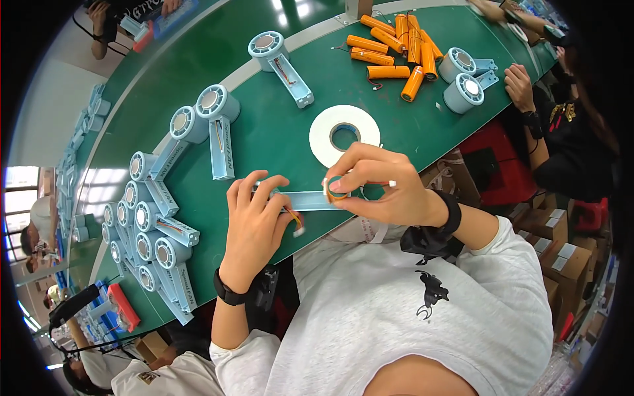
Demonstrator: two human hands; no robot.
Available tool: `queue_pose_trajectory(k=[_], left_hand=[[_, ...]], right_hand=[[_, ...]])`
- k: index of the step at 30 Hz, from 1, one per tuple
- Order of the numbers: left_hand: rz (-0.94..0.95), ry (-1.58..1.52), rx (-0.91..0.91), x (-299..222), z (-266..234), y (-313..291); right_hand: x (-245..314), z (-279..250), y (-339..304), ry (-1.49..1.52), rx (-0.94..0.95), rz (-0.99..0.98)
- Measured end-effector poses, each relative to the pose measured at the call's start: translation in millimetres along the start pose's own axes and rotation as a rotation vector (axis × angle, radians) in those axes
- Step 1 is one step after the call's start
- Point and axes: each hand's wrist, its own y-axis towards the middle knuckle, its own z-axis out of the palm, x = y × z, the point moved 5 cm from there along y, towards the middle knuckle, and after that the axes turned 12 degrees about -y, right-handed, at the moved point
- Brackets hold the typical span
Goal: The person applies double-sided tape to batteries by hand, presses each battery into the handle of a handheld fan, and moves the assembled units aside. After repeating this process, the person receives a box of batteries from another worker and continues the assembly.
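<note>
My left hand [254, 214] is closed round the left end of a light blue fan handle [307, 200] at the near table edge. By its thumb hang thin coloured wires with a white plug [299, 231]. My right hand [380, 181] pinches an orange battery [339, 194], seen nearly end-on, above the handle's right part. A small white piece [325, 187] shows at my fingertips; I cannot make out what it is. A red lead with a white plug [393, 183] crosses my right fingers. Behind that hand lies a white tape roll [327, 125].
Loose orange batteries [389, 59] lie at the far side. Light blue fans stand around: one at the back [267, 45], two at right [464, 92], a cluster at left [144, 216]. A co-worker's hand [520, 87] rests at the right edge. Cardboard boxes [561, 261] stand below right.
</note>
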Motion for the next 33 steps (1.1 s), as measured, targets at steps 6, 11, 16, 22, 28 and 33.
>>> queue_pose_trajectory(k=[6,11,16,22,28,33], left_hand=[[0.015,-0.184,-0.237,5.9,-0.1,-1.5],[0.000,-0.127,-0.252,1.5,3.9,2.6],[-0.096,-0.325,-0.300,6.7,-0.2,-1.4],[-0.212,-0.437,-0.321,14.7,1.2,-9.3],[-0.429,-0.772,-0.301,18.6,-4.7,-14.7],[-0.241,-0.371,-0.165,9.9,-9.7,-10.9]], right_hand=[[3.8,7.8,-1.4,-0.072,0.071,-0.060],[13.5,22.2,-6.4,-0.409,0.187,-0.084],[24.5,31.4,14.4,-0.653,0.449,-0.087],[2.3,60.4,26.4,-0.601,0.580,-0.034],[-22.8,55.8,23.6,-0.225,0.706,0.211],[-27.3,59.2,13.4,-0.129,0.433,0.271]])
